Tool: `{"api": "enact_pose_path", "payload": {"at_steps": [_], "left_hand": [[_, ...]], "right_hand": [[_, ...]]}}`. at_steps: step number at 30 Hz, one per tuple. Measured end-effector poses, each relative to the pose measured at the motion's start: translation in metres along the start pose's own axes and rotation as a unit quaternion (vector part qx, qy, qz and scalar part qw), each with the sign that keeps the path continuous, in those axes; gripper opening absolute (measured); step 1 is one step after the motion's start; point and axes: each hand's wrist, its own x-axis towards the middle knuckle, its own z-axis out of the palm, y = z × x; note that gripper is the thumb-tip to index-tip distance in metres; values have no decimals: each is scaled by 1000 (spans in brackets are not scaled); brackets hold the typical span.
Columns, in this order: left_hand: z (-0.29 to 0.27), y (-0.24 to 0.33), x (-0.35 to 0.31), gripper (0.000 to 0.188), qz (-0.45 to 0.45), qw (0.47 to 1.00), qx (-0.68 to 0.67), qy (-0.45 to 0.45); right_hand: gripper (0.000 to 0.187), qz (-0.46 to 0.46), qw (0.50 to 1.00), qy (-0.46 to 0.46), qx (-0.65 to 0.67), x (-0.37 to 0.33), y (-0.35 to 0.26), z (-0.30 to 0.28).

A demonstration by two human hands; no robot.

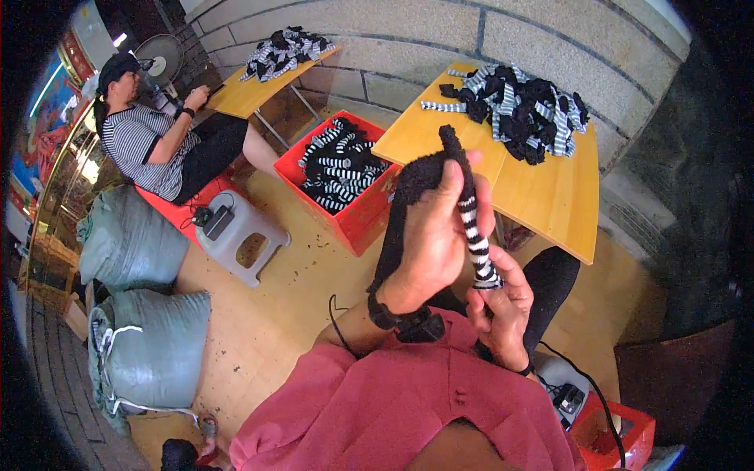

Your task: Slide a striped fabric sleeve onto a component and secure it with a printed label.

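Observation:
A long, fuzzy knitted sock [473,228] with black and white stripes and a black end stands roughly upright in front of me. My left hand [440,239] is wrapped around its upper part, thumb pressed against the black end. Down at the striped end, my right hand [504,308] pinches the sock's edge between its fingers. Beyond my hands, a loose pile of similar striped and black socks [518,106] lies on the yellow wooden table [550,196].
A red crate [357,228] left of the table holds several striped socks. A grey stool [243,235], stuffed sacks [153,345] and a seated co-worker [153,141] by another sock-covered table [243,98] are at left. A red bin [640,432] and black cable [601,388] lie at lower right.

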Motion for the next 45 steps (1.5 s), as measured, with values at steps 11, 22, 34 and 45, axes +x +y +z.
{"api": "enact_pose_path", "payload": {"at_steps": [11, 22, 34, 45], "left_hand": [[-12, 17, 17, 28, 100, 992, -23, 69], [4, -3, 6, 21, 56, 997, 17, 53], [3, -11, 4, 30, 95, 992, 83, 28], [14, 3, 10, 31, 25, 996, -17, -84]], "right_hand": [[33, -10, 1000, -1, -24, -6, 8, -13], [41, -91, 994, 16, -50, -9, 10, -4], [48, 5, 992, -51, 114, -3, -2, -6], [44, -101, 995, 22, 11, -7, 14, 3]]}}
